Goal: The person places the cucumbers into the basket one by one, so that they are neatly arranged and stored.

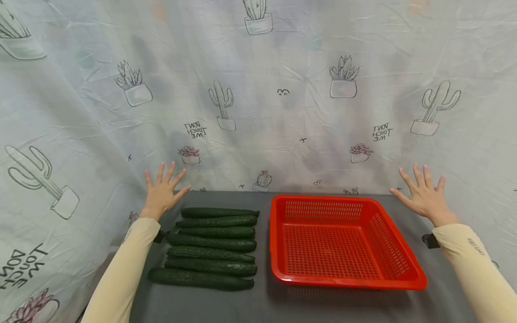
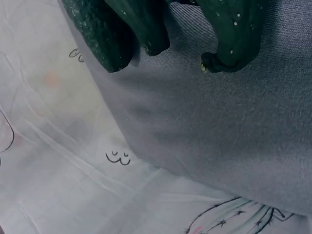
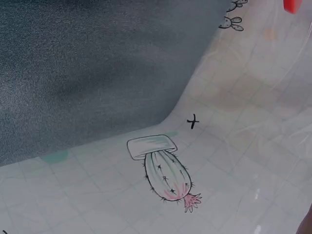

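Note:
Several dark green cucumbers (image 1: 214, 244) lie side by side in a column on the grey table, left of centre. To their right sits a red plastic basket (image 1: 275, 242) with slotted walls and a mesh bottom, nothing inside it. My left hand (image 1: 159, 195) is spread with straight fingers above the far left of the table, beyond the cucumbers' left ends. Past the basket's right side, my right hand (image 1: 427, 199) is likewise spread, holding nothing. Ends of a few cucumbers (image 2: 234, 39) show at the top of the left wrist view. In the right wrist view a red bit of the basket (image 3: 291, 5) shows at the top corner.
The grey tabletop (image 1: 202, 307) runs back to a pale curtain (image 1: 282, 67) printed with potted cacti, which also hangs along the left and right. Cream sleeves (image 1: 121, 278) cover both forearms, and a dark strap device (image 1: 430, 241) sits at the right wrist.

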Action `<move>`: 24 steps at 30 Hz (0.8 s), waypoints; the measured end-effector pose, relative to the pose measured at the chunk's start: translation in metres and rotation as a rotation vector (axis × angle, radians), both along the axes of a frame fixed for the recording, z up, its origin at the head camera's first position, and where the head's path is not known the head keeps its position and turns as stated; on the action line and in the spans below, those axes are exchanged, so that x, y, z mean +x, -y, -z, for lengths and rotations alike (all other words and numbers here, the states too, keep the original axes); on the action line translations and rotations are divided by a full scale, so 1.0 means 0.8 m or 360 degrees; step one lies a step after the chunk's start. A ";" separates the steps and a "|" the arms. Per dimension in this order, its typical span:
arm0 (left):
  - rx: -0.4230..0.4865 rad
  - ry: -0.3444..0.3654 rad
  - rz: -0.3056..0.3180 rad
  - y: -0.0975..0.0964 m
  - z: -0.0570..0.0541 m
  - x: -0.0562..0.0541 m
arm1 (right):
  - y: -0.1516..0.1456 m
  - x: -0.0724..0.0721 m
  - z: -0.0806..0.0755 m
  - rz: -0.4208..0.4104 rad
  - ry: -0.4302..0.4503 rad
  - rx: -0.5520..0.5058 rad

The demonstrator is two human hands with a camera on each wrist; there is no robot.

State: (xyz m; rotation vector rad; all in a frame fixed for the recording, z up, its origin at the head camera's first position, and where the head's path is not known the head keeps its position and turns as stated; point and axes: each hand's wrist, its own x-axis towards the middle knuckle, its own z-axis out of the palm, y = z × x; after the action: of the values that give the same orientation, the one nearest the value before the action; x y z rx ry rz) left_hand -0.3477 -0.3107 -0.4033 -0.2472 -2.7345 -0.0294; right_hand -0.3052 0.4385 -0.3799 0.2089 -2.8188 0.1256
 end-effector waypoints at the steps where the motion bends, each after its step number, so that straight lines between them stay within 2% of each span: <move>1: -0.0006 -0.0003 -0.0003 0.001 0.001 0.001 | 0.001 0.000 -0.001 -0.0001 -0.0001 0.0003; 7: -0.0043 0.0010 0.0013 0.000 0.010 0.007 | 0.010 0.005 -0.002 -0.0045 0.0016 0.0010; 11: -0.0047 0.0026 0.0037 -0.008 0.015 0.014 | 0.014 0.011 0.009 -0.0104 0.0025 0.0013; 18: -0.0019 0.0131 0.0110 -0.025 0.026 0.028 | 0.018 0.019 0.024 -0.0222 0.0059 -0.0113; 24: 0.0054 0.0151 0.0137 -0.035 0.030 0.045 | 0.027 0.028 0.028 -0.0301 0.0163 -0.0244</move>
State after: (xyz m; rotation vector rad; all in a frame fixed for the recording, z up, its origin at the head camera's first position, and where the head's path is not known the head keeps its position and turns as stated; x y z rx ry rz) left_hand -0.3121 -0.2830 -0.4271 -0.3626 -2.8131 -0.1137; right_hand -0.2831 0.4168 -0.4022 0.4450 -2.8680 0.4041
